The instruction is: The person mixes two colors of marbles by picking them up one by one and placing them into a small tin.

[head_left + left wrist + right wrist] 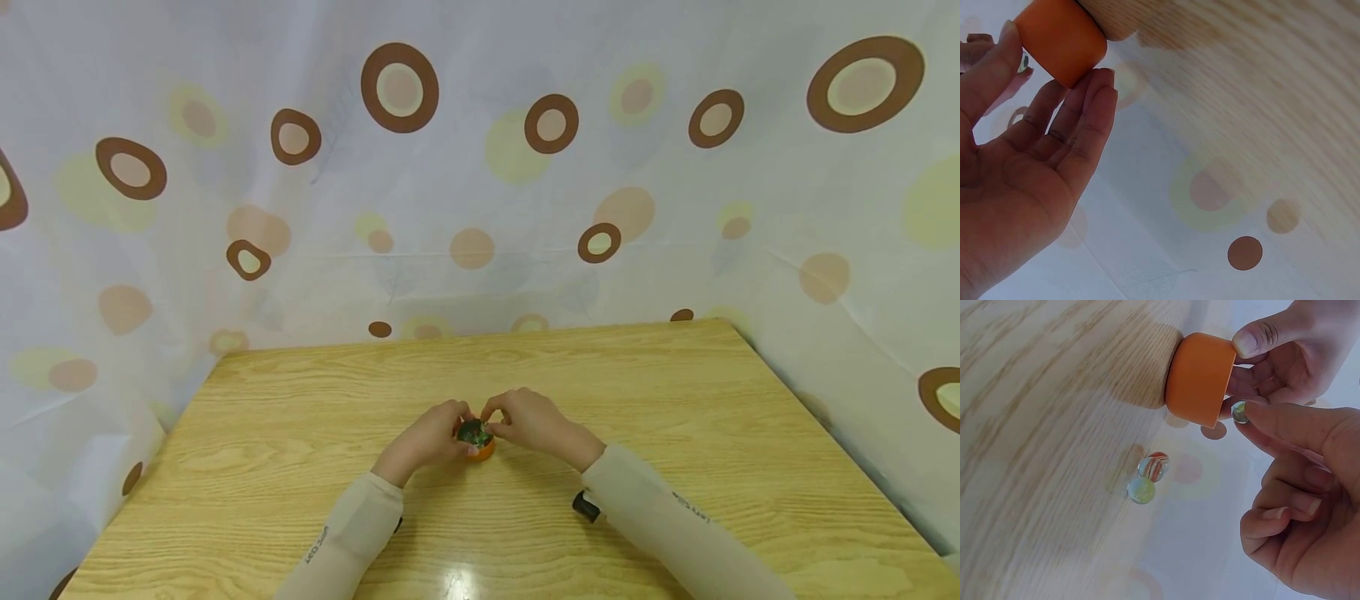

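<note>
A small orange bowl stands on the wooden table, dark green and glassy inside in the head view. My left hand holds it by the sides, thumb at one side of the rim and fingers at the other; its smooth orange wall shows in the left wrist view. Between thumb and forefinger my right hand pinches a clear green-yellow marble, right by the bowl's rim. Two more marbles lie on the table in the right wrist view: one red-and-white striped, one yellowish, side by side.
The wood-grain table reaches back to a white curtain with brown, yellow and peach circles, which also hangs along both sides. A black wrist camera sits under the right sleeve.
</note>
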